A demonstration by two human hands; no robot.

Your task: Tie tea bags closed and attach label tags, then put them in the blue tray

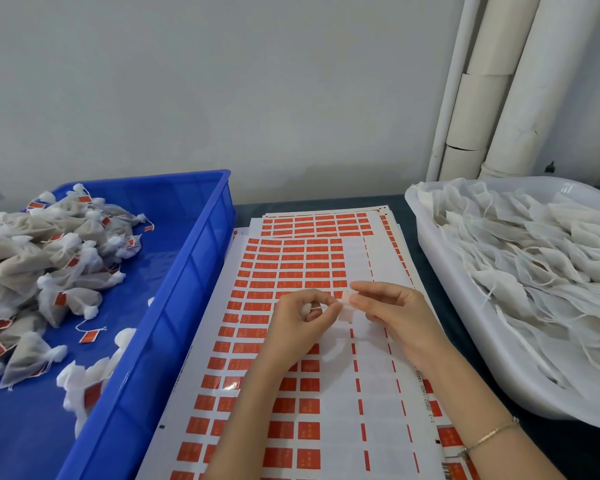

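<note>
Both hands meet over the sheet of red label stickers [284,268] in the middle of the table. My left hand [300,322] pinches a thin white string of a tea bag between thumb and forefinger, with white bag mesh showing inside the curled fingers. My right hand [392,313] pinches a small pale label tag [347,303] at the string's end, its printed face turned away. The blue tray [187,271] on the left holds several tied tea bags [56,258] with red tags.
A white basin [465,327] at the right is heaped with several untied white tea bags [541,258] and loose strings. More sticker sheets lie stacked under the top one. White pipes [492,88] run up the wall at back right. A thin bracelet circles my right wrist.
</note>
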